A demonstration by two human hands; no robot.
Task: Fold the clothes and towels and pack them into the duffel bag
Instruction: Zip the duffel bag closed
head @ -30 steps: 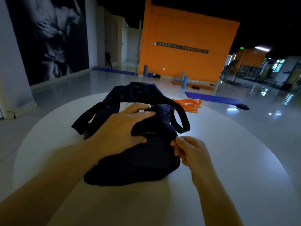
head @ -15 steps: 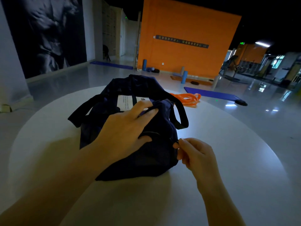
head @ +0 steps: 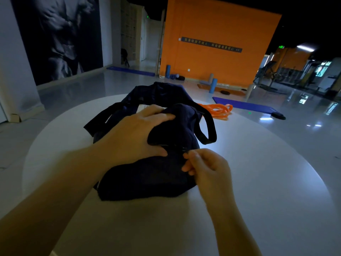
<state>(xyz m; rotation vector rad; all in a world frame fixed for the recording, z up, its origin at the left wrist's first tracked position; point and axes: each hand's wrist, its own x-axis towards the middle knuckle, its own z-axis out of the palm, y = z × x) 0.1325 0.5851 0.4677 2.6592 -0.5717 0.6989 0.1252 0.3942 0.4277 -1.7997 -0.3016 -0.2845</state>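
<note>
A dark navy duffel bag (head: 147, 180) lies on the round white table (head: 258, 182), its straps looping out to the left and right. My left hand (head: 136, 133) lies across the top of the bag, fingers and thumb curled round a bunched fold of its fabric. At the bag's near right end my right hand (head: 203, 167) pinches the small zipper pull between thumb and fingertips. What is inside the bag is hidden.
An orange resistance band (head: 219, 109) lies on the table behind the bag. Beyond the table are a glossy floor, blue mats (head: 243, 106), foam rollers by an orange wall, and gym machines at the far right.
My left hand has closed over the bag's opening, and the white item that showed inside is now covered. My right hand has shifted slightly left along the zipper end. The view has tilted a little.
</note>
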